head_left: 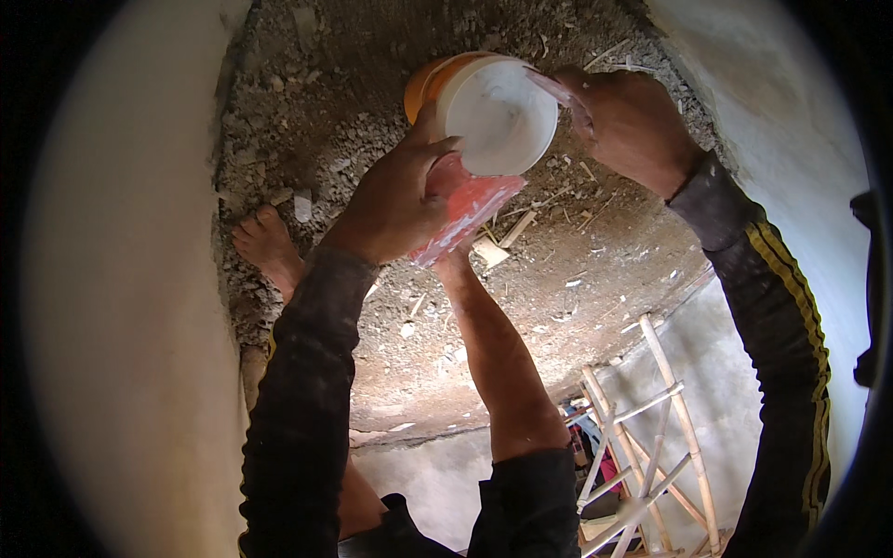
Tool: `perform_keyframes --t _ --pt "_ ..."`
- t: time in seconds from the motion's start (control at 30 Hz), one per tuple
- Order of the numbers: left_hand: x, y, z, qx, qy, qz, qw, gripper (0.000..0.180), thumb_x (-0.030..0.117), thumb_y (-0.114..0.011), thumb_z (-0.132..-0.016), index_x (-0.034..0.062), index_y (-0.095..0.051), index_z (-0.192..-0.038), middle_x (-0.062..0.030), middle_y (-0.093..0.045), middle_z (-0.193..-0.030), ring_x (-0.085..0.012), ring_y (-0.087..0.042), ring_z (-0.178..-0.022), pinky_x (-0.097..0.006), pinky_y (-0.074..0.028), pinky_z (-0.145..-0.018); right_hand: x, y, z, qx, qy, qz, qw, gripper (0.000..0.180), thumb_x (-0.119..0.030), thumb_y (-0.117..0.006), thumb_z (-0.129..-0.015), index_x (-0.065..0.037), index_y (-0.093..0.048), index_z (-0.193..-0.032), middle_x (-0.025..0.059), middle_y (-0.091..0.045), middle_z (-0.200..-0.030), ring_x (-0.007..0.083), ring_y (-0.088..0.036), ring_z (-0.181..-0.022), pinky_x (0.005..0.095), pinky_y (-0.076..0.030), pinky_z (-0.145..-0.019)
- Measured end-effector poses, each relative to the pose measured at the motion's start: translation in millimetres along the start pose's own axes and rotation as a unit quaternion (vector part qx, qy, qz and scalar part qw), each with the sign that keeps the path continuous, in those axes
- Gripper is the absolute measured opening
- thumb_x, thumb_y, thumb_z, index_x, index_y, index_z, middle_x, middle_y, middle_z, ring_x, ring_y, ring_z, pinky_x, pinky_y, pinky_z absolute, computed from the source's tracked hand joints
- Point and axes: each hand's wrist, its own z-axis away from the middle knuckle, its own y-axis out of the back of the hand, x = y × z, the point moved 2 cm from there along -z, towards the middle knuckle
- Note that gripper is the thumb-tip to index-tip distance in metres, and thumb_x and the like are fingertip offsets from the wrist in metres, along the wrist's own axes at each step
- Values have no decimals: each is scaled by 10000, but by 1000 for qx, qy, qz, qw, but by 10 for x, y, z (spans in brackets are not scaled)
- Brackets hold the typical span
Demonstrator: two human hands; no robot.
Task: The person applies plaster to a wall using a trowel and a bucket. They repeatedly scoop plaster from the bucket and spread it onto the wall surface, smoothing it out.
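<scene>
A white-lined bucket point(502, 116) with an orange outside tilts its mouth toward me, pale paste smeared inside. My left hand point(386, 200) is closed around a red putty spreader point(474, 206) streaked with white, just below the bucket's rim. Its fingers also lie against the bucket's left side; whether they bear its weight I cannot tell. At the rim's right edge, my right hand point(637, 130) grips a thin, flat, reddish scraper point(551, 88). The tip of that scraper reaches over the bucket's mouth, and most of its handle is hidden in my fist.
Rubble and wood scraps point(516, 228) cover the dirt floor. Pale plastered walls rise at the left point(121, 279) and right point(772, 102). A bamboo frame point(684, 418) leans at the lower right. My bare foot point(265, 242) stands near the left wall.
</scene>
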Motion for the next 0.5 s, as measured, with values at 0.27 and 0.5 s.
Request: perform_keyframes --t 0.27,0.5 --pt "254 -305 -13 -39 19 32 999 581 -32 -563 -731 -67 -611 -1309 -214 -171 -1670 -339 -468 -1405 -339 -515 -1022 87 -134 209 18 2 26 999 451 -84 -697 -792 -55 -594 -1230 127 -698 -749 305 -715 -706 419 -577 -615" --pt "290 -430 -87 -69 62 46 995 662 -43 -565 -740 -67 -524 -1400 -238 -177 -1660 -348 -478 -1394 -350 -512 -1034 279 -517 261 -12 -86 1 996 306 -139 -633 -894 -65 -588 -1188 149 -697 -795 317 -699 -719 449 -567 -670"
